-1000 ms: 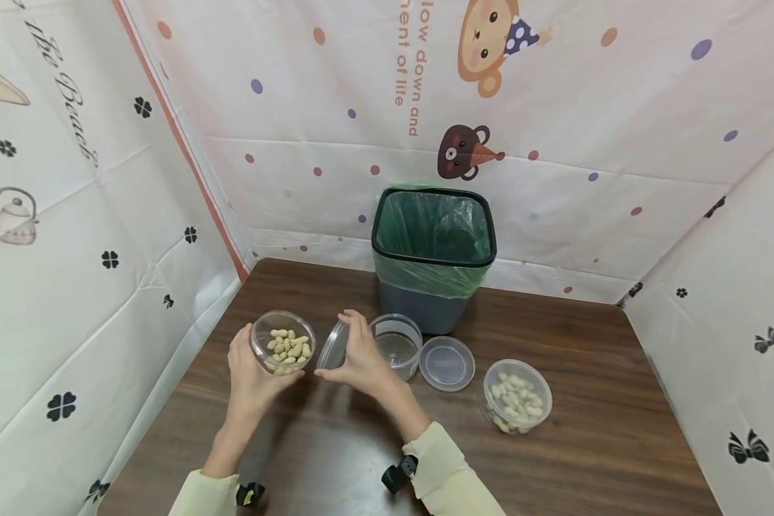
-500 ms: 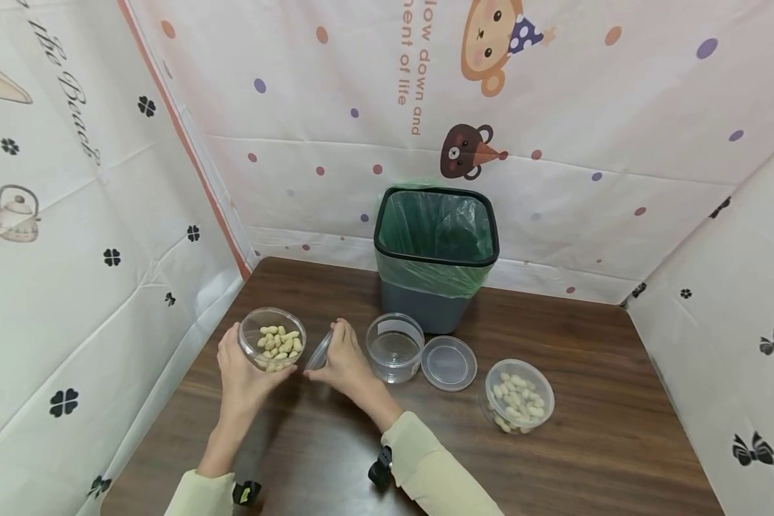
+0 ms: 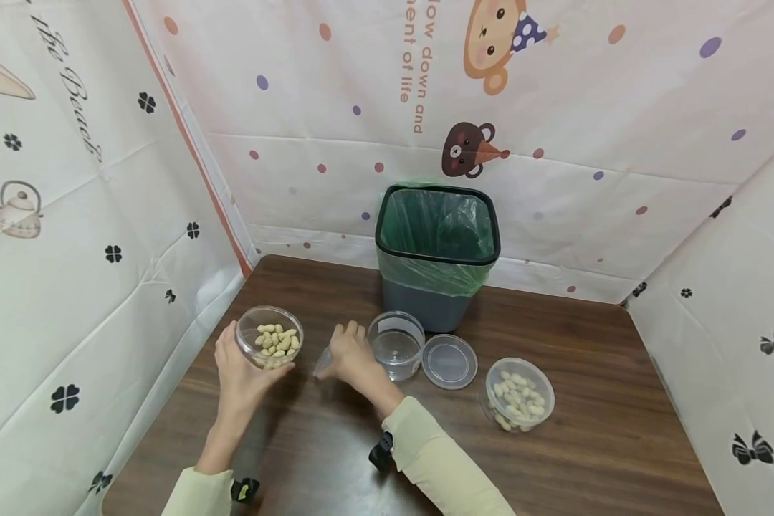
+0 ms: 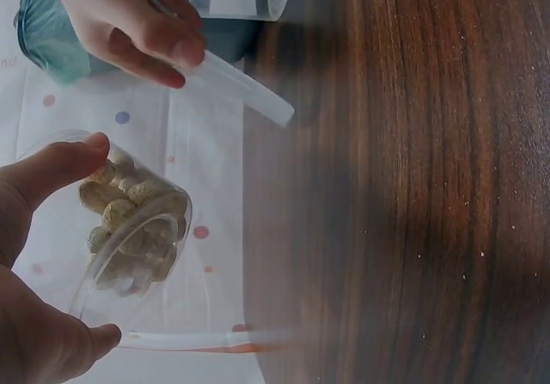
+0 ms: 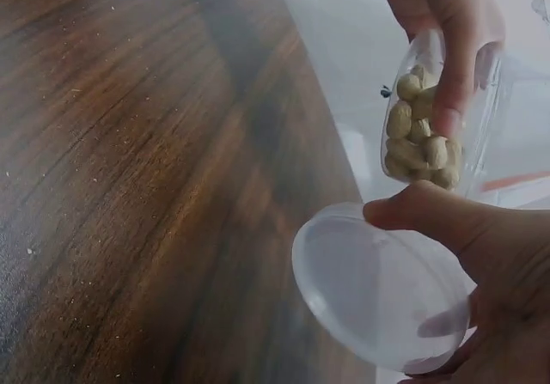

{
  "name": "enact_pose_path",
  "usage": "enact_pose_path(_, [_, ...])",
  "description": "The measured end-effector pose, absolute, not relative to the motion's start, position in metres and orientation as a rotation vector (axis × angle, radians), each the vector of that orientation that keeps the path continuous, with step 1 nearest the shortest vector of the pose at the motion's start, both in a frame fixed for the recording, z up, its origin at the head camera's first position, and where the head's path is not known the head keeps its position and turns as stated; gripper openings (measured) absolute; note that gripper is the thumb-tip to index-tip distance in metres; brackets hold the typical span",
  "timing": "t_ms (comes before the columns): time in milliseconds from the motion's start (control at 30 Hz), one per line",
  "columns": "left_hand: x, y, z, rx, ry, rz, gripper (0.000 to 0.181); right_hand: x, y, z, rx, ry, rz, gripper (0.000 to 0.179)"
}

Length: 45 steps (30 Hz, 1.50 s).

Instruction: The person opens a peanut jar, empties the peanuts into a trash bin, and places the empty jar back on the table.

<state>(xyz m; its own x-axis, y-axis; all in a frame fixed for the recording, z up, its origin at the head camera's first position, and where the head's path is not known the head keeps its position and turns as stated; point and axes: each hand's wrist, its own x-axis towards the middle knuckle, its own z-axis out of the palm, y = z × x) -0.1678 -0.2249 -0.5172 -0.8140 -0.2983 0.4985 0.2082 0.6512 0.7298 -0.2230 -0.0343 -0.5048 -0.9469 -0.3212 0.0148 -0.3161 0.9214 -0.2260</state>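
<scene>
My left hand (image 3: pixel 248 380) grips a round clear plastic tub (image 3: pixel 248 333) of unshelled peanuts (image 3: pixel 277 340), held above the table with its top uncovered. In the left wrist view, thumb and fingers wrap the sides of this tub (image 4: pixel 82 298). Just to the right, my right hand (image 3: pixel 356 362) pinches a round clear lid (image 3: pixel 323 360) by its edge. The right wrist view shows that lid (image 5: pixel 369 289) tilted, thumb on one side and fingers on the other. A small gap separates lid and tub.
A second clear tub (image 3: pixel 396 351), without peanuts, stands beside my right hand, with another lid (image 3: pixel 449 362) flat next to it. Further right sits a lidded tub of peanuts (image 3: pixel 518 394). A grey bin (image 3: pixel 422 304) with a green liner rises at the table's back edge (image 3: pixel 335 266).
Both hands have shifted a little left with the tub and lid. The right hand has turned, and the lid now tilts lower, mostly hidden behind the fingers in the head view.
</scene>
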Motion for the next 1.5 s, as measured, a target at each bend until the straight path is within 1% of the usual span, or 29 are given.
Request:
enact_pose_path(167, [-0.171, -0.224, -0.518, 0.11, -2.291, -1.155, 0.128, -0.229, -0.038, -0.506, -0.469, 2.953, -0.18, 0.11])
enact_pose_path(300, [-0.176, -0.222, -0.518, 0.141, -2.303, -1.177, 0.129, -0.238, -0.043, -0.515, -0.395, 2.867, -0.053, 0.118])
enact_pose_path(533, [-0.179, -0.221, -0.517, 0.149, -2.303, -1.19, 0.13, -0.242, -0.063, -0.525, -0.268, 2.738, 0.244, 0.113])
enact_pose_path(700, [-0.179, -0.218, -0.516, 0.133, -2.297, -1.186, 0.128, -0.241, -0.075, -0.526, -0.205, 2.735, 0.188, 0.112])
enact_pose_path(900, [-0.177, -0.219, -0.514, 0.13, -2.296, -1.178, 0.129, -0.242, -0.074, -0.533, -0.251, 2.755, 0.084, 0.112])
enact_pose_path(1067, [-0.175, -0.219, -0.515, 0.135, -2.299, -1.186, 0.129, -0.242, -0.065, -0.536, -0.284, 2.778, 0.001, 0.106])
enact_pose_path(1233, [-0.175, -0.216, -0.515, 0.131, -2.306, -1.194, 0.131, -0.239, -0.054, -0.524, -0.371, 2.822, -0.146, 0.103])
enact_pose_path(1500, [-0.18, -0.208, -0.508, 0.119, -2.303, -1.181, 0.132, -0.239, -0.026, -0.482, -0.508, 2.909, -0.393, 0.084])
